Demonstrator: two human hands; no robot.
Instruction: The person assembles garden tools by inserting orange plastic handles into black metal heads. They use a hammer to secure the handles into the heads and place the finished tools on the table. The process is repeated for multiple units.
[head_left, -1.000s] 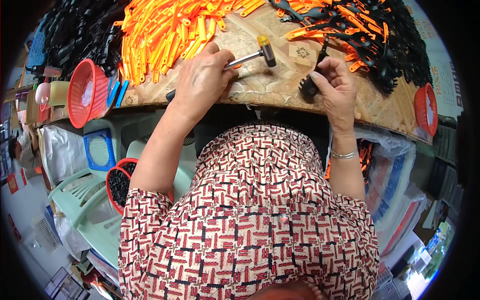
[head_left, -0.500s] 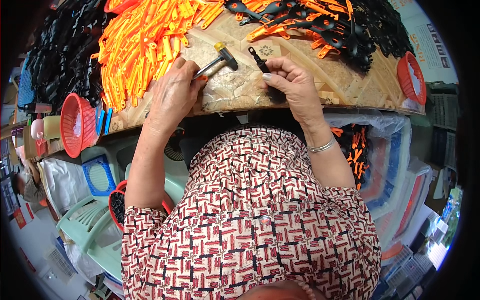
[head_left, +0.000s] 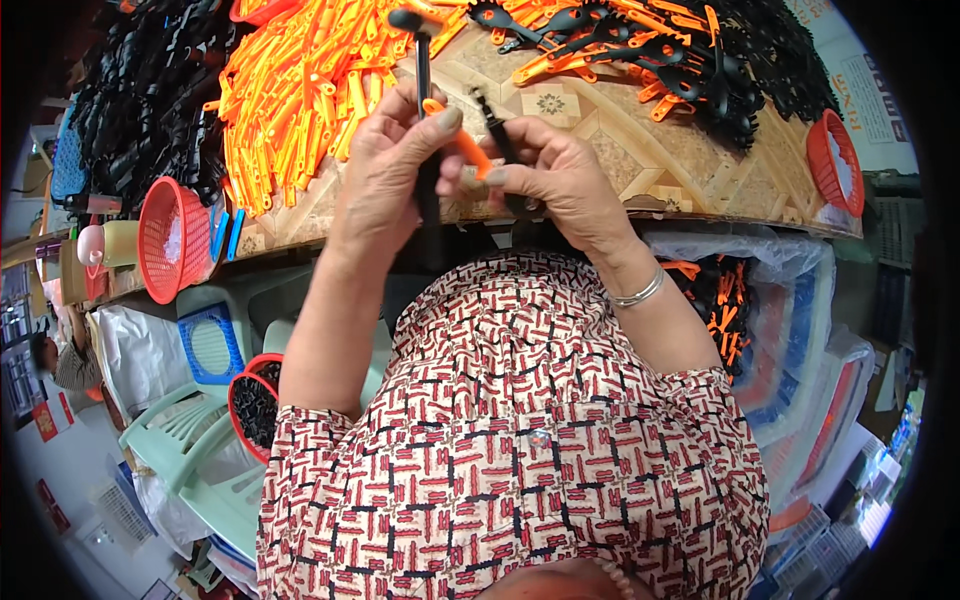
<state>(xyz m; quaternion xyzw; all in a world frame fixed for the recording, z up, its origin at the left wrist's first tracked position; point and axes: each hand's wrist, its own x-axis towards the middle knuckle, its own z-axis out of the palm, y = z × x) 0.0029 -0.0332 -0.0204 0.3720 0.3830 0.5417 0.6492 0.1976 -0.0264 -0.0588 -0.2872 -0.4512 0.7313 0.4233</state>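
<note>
My left hand (head_left: 380, 170) is closed around a hammer (head_left: 423, 70), its handle upright and its head at the top. Between that hand's thumb and fingers is also an orange plastic handle piece (head_left: 468, 148), slanting down toward my right fingers. My right hand (head_left: 570, 185) grips a slim black plastic handle part (head_left: 492, 120) with a narrow tip. Its thumb meets the lower end of the orange piece; whether it pinches that piece I cannot tell. Both hands are over the table's near edge, close together.
A heap of orange handle pieces (head_left: 300, 110) covers the table's left, beside black parts (head_left: 140, 100). Black utensils with orange handles (head_left: 650, 60) lie at the right. Red baskets (head_left: 160, 245) (head_left: 830, 160) stand at both ends. A green chair (head_left: 190, 450) is below left.
My left hand has lifted the hammer from the table to upright and brought an orange handle piece over to my right hand. The black part stays in my right hand.
</note>
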